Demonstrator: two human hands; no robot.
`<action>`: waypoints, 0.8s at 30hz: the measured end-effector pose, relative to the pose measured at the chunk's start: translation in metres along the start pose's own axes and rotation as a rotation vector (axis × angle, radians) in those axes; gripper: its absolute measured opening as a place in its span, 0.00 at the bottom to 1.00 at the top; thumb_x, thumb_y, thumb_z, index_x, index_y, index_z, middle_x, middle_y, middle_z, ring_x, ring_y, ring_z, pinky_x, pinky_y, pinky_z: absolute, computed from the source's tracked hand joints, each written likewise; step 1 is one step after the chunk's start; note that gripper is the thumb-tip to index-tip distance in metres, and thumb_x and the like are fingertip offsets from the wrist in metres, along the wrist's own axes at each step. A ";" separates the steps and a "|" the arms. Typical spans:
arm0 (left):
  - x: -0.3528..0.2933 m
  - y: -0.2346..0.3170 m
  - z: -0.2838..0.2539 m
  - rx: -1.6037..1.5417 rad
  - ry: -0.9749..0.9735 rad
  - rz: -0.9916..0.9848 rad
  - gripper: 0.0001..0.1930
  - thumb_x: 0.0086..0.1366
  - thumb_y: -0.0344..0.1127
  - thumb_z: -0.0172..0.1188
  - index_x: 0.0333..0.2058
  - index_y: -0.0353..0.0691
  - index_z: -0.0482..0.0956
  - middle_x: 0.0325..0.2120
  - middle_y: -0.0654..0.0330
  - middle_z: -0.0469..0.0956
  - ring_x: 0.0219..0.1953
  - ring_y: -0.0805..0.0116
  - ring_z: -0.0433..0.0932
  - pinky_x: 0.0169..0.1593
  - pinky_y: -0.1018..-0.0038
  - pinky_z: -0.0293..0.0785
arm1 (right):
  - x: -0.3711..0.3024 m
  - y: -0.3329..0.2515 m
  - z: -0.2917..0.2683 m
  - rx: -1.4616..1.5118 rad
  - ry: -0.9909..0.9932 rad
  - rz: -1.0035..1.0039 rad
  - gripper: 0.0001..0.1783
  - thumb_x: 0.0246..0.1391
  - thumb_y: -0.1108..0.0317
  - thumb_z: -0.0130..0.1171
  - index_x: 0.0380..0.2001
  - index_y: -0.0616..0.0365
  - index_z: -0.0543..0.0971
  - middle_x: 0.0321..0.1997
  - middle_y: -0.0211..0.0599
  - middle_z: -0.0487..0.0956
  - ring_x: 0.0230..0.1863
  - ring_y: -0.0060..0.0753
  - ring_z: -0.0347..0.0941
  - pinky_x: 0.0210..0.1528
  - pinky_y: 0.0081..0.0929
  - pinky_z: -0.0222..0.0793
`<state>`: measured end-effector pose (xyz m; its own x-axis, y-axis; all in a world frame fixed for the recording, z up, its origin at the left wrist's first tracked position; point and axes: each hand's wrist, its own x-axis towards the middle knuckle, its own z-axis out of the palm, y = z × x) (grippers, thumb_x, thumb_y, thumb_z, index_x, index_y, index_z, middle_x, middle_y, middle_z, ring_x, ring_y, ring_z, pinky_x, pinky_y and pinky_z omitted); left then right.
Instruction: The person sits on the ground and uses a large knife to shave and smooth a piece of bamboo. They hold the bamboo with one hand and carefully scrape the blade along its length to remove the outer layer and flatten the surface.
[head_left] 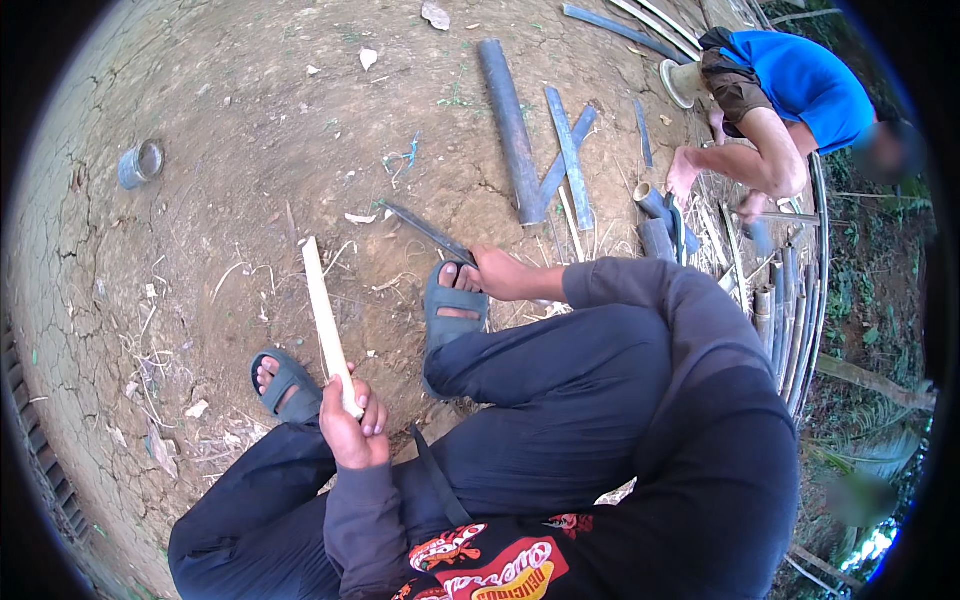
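Note:
My left hand (355,428) is closed around the lower end of a pale split bamboo strip (325,305), which points up and away over the dirt. Further right, my right hand (503,275) grips a long knife (428,230) with a dark blade. The blade slants to the far left, just beyond the toes of my right sandal (455,310). Knife and strip are apart. The knife's handle is hidden inside my fingers.
A thick dark bamboo length (510,130) and crossed split pieces (568,160) lie ahead. A person in a blue shirt (800,85) bends at the far right, near stacked bamboo poles (782,310). A rusty can (141,164) lies at the left on cracked soil.

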<state>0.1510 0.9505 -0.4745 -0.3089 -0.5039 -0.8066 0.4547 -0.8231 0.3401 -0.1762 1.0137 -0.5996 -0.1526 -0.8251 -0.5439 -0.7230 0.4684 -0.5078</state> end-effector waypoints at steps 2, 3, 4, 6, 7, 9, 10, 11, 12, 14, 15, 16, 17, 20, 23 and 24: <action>0.000 0.002 0.001 -0.002 -0.008 0.002 0.14 0.74 0.40 0.41 0.47 0.37 0.67 0.17 0.65 0.64 0.08 0.79 0.51 0.12 0.79 0.48 | -0.001 0.017 0.009 -0.083 0.134 -0.116 0.25 0.61 0.55 0.53 0.47 0.71 0.70 0.38 0.64 0.77 0.41 0.63 0.76 0.46 0.51 0.71; 0.001 0.004 -0.001 0.007 -0.004 0.013 0.14 0.73 0.40 0.41 0.47 0.37 0.67 0.16 0.65 0.63 0.08 0.79 0.51 0.12 0.79 0.48 | 0.005 0.011 0.000 -0.139 0.047 -0.065 0.22 0.60 0.58 0.55 0.44 0.71 0.73 0.37 0.60 0.78 0.41 0.61 0.76 0.48 0.49 0.71; 0.002 0.006 -0.002 -0.012 -0.002 0.013 0.14 0.73 0.40 0.41 0.47 0.37 0.67 0.16 0.66 0.63 0.08 0.80 0.51 0.12 0.79 0.48 | 0.014 0.011 -0.014 -0.132 -0.019 -0.050 0.22 0.60 0.57 0.54 0.43 0.69 0.75 0.39 0.60 0.78 0.42 0.60 0.76 0.47 0.49 0.72; 0.001 0.012 -0.001 -0.058 0.012 0.018 0.14 0.74 0.40 0.41 0.47 0.37 0.67 0.16 0.66 0.63 0.08 0.80 0.51 0.12 0.79 0.48 | 0.039 0.014 -0.056 -0.136 0.105 -0.127 0.20 0.59 0.56 0.53 0.38 0.65 0.79 0.38 0.56 0.79 0.40 0.58 0.78 0.45 0.47 0.73; 0.000 0.014 0.000 -0.072 0.001 0.023 0.14 0.74 0.40 0.41 0.47 0.36 0.68 0.16 0.66 0.63 0.08 0.80 0.51 0.12 0.79 0.48 | 0.052 0.023 -0.079 -0.142 0.295 -0.218 0.18 0.59 0.56 0.53 0.34 0.63 0.81 0.35 0.53 0.80 0.37 0.57 0.78 0.43 0.47 0.74; 0.001 0.016 0.005 -0.060 0.009 -0.005 0.14 0.74 0.40 0.40 0.46 0.36 0.68 0.16 0.66 0.63 0.07 0.80 0.51 0.12 0.80 0.48 | 0.069 0.081 -0.119 -0.187 0.677 -0.077 0.18 0.59 0.56 0.54 0.42 0.59 0.79 0.42 0.53 0.80 0.41 0.55 0.78 0.44 0.45 0.74; 0.001 0.016 0.008 -0.053 0.009 -0.021 0.14 0.74 0.41 0.40 0.46 0.36 0.68 0.16 0.66 0.63 0.07 0.80 0.51 0.12 0.80 0.48 | 0.072 0.110 -0.136 -0.160 0.774 0.192 0.22 0.58 0.53 0.55 0.45 0.61 0.78 0.44 0.54 0.80 0.44 0.57 0.78 0.48 0.45 0.73; 0.000 0.017 0.013 -0.027 0.012 -0.026 0.14 0.75 0.41 0.40 0.46 0.36 0.68 0.15 0.66 0.63 0.07 0.81 0.51 0.12 0.80 0.48 | 0.072 0.142 -0.144 -0.128 0.872 0.471 0.27 0.57 0.49 0.57 0.49 0.62 0.76 0.46 0.56 0.79 0.46 0.58 0.77 0.51 0.45 0.72; 0.000 0.018 0.015 -0.032 0.009 -0.028 0.14 0.75 0.41 0.40 0.46 0.36 0.68 0.15 0.66 0.63 0.07 0.81 0.51 0.12 0.80 0.48 | 0.074 0.162 -0.148 -0.170 0.782 0.559 0.31 0.55 0.45 0.58 0.49 0.64 0.75 0.46 0.57 0.79 0.48 0.58 0.76 0.52 0.45 0.71; -0.002 0.022 0.016 -0.036 0.010 -0.035 0.14 0.75 0.40 0.40 0.46 0.36 0.68 0.15 0.66 0.63 0.07 0.81 0.50 0.12 0.80 0.47 | 0.080 0.191 -0.141 -0.248 0.587 0.735 0.40 0.50 0.38 0.62 0.49 0.68 0.74 0.46 0.60 0.78 0.51 0.58 0.75 0.54 0.45 0.70; -0.002 0.023 0.014 -0.041 0.029 -0.028 0.14 0.75 0.40 0.40 0.46 0.36 0.68 0.15 0.67 0.63 0.07 0.81 0.50 0.12 0.81 0.47 | 0.087 0.185 -0.126 -0.473 0.722 0.637 0.50 0.44 0.32 0.64 0.50 0.72 0.72 0.49 0.62 0.77 0.54 0.60 0.73 0.57 0.47 0.68; -0.002 0.022 0.013 -0.039 0.049 -0.025 0.14 0.75 0.40 0.40 0.46 0.36 0.69 0.15 0.67 0.63 0.07 0.81 0.50 0.12 0.81 0.47 | 0.091 0.182 -0.121 -0.443 0.716 0.694 0.49 0.44 0.32 0.64 0.51 0.71 0.73 0.50 0.62 0.77 0.54 0.59 0.74 0.57 0.47 0.68; -0.003 0.022 0.012 -0.036 0.069 -0.023 0.14 0.75 0.40 0.41 0.46 0.36 0.69 0.15 0.67 0.63 0.07 0.81 0.50 0.12 0.81 0.47 | 0.093 0.180 -0.119 -0.412 0.708 0.752 0.49 0.43 0.32 0.65 0.51 0.71 0.73 0.51 0.61 0.77 0.54 0.59 0.74 0.57 0.48 0.68; -0.005 0.019 0.005 -0.014 0.067 -0.019 0.14 0.74 0.41 0.42 0.45 0.36 0.69 0.14 0.67 0.63 0.07 0.80 0.50 0.12 0.80 0.47 | 0.096 0.170 -0.130 -0.151 0.566 0.859 0.45 0.43 0.36 0.67 0.50 0.67 0.75 0.52 0.58 0.77 0.54 0.57 0.74 0.56 0.46 0.69; -0.004 0.012 -0.003 0.060 0.050 -0.007 0.15 0.74 0.42 0.43 0.46 0.36 0.69 0.14 0.66 0.63 0.07 0.80 0.50 0.11 0.80 0.47 | 0.095 0.165 -0.146 0.026 0.494 0.873 0.40 0.45 0.44 0.66 0.51 0.67 0.74 0.54 0.58 0.74 0.57 0.56 0.71 0.57 0.43 0.68; -0.005 0.010 -0.009 0.068 0.068 0.005 0.15 0.74 0.42 0.43 0.46 0.35 0.69 0.14 0.66 0.63 0.07 0.80 0.50 0.11 0.80 0.47 | 0.097 0.146 -0.151 0.071 0.545 0.878 0.38 0.47 0.48 0.66 0.52 0.68 0.73 0.57 0.60 0.71 0.60 0.57 0.68 0.59 0.42 0.66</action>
<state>0.1648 0.9472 -0.4711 -0.2483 -0.4908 -0.8351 0.3980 -0.8377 0.3740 -0.3981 0.9544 -0.6260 -0.9037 -0.2072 -0.3746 -0.1717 0.9770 -0.1260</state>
